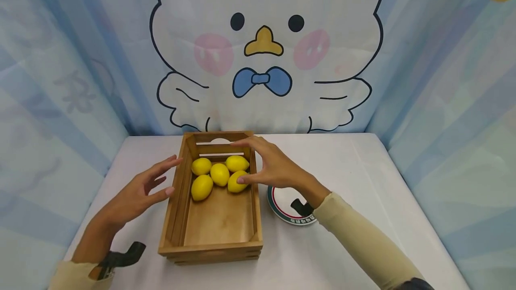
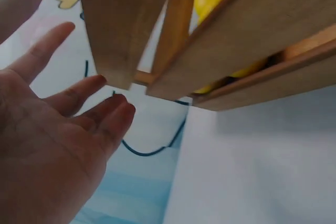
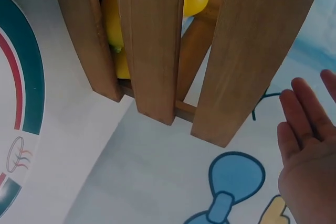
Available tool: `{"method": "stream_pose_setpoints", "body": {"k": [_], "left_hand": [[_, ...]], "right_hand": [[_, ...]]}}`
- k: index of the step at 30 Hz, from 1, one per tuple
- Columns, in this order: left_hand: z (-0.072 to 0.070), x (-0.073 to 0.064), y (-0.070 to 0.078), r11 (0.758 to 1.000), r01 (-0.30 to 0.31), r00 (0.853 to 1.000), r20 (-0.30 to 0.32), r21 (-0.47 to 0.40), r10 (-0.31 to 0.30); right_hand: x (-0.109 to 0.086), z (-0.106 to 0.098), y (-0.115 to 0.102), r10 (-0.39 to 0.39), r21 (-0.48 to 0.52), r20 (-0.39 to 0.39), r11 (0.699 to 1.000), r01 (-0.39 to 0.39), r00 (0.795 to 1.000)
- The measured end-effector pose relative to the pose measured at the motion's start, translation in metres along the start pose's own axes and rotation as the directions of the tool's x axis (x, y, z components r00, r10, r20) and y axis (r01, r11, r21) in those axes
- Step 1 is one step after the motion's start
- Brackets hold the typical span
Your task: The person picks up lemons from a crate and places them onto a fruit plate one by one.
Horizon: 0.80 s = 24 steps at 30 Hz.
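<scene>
A wooden slatted crate [image 1: 217, 247] stands on the white table with several yellow lemons [image 1: 219, 174] grouped toward its far end. My left hand [image 1: 139, 194] is beside the crate's left wall, fingers spread, holding nothing. In the left wrist view that hand [image 2: 63, 129] shows its palm, fingertips near the slats. Over the crate's right wall is my right hand [image 1: 274, 164], thumb and fingers wide apart, the thumb overlapping the nearest right lemon [image 1: 235, 184] in the head view. The right wrist view shows the right hand [image 3: 310, 145] with loosely extended fingers beside the crate slats [image 3: 152, 45].
A round white plate [image 1: 282, 202] with a green and red rim lies right of the crate, partly covered by my right forearm. A printed cloth [image 1: 266, 111] hangs behind the table, and cloth walls [image 1: 451, 124] flank both sides.
</scene>
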<state>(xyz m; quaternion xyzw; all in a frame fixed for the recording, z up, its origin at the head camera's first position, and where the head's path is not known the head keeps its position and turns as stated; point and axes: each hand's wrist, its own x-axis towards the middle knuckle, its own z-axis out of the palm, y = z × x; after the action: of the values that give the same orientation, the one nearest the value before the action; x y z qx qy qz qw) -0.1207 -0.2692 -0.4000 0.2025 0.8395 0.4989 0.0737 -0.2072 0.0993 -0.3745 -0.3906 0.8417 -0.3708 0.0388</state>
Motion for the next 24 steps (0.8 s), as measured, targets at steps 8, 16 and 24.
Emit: {"method": "stream_pose_setpoints", "body": {"k": [8, 16, 24], "left_hand": [[0.011, -0.003, -0.034, 0.981, 0.024, 0.999, 0.046, -0.194, -0.015], [0.025, -0.007, -0.038, 0.963, 0.059, 0.998, 0.031, -0.264, -0.053], [0.032, -0.011, -0.040, 0.937, 0.080, 0.997, 0.023, -0.340, -0.077]], "right_hand": [[0.016, -0.004, 0.007, -0.075, 0.060, 0.146, 0.996, 0.066, 0.986], [0.027, 0.002, 0.016, -0.089, 0.090, 0.279, 0.994, 0.067, 0.956], [0.044, 0.003, 0.012, -0.076, 0.029, 0.378, 0.997, 0.070, 0.923]]}}
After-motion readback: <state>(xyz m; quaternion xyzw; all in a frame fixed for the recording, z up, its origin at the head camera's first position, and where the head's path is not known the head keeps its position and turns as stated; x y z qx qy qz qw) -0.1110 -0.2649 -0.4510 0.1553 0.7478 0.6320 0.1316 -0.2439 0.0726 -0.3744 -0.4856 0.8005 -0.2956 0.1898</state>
